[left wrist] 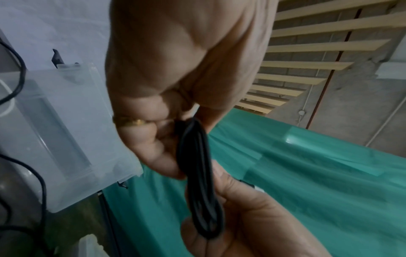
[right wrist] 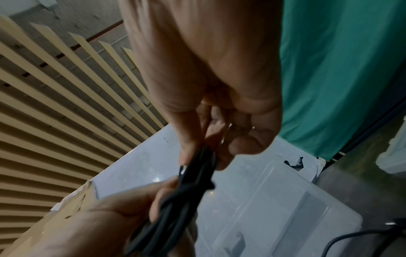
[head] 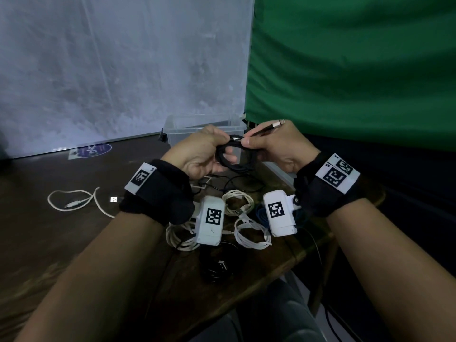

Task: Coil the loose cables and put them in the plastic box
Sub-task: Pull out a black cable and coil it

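A black cable (head: 230, 157), wound into a small coil, hangs between both hands above the table. My left hand (head: 222, 146) grips the coil's left side; in the left wrist view its fingers (left wrist: 153, 151) curl round the black loops (left wrist: 197, 173). My right hand (head: 249, 141) pinches the cable's free end at the top of the coil, and the metal plug (head: 278, 123) sticks out over its knuckles. The right wrist view shows the thumb and fingers (right wrist: 189, 149) pinching the black cable (right wrist: 195, 173). The clear plastic box (head: 182, 127) stands open just behind the hands.
On the brown table (head: 49, 230) lie a loose white cable (head: 74, 201), several white coils (head: 251, 233) under my wrists, a black bundle (head: 217, 270) and a thin black cable (head: 234, 181). A green cloth (head: 357, 70) hangs at the right and a white backdrop (head: 123, 70) behind.
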